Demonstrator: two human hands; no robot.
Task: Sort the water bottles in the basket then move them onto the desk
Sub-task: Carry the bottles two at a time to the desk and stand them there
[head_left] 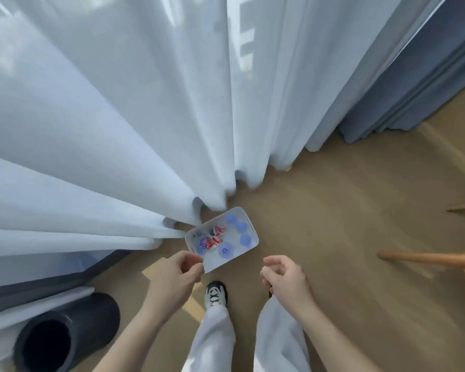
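We see basket (224, 262) of blue-capped water bottles (241, 226) on floor (346, 210) by curtain (105, 130), left grip (177, 275) curled at its near corner, can't tell if pinching it, right grip (285, 277) loosely curled, holding nothing.

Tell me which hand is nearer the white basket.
Left. The left hand meets the near corner of the basket in the view, though a grip is unclear; the right hand hangs apart, off to its right.

Bright window daylight, edges warped, perhaps motion-blurred.
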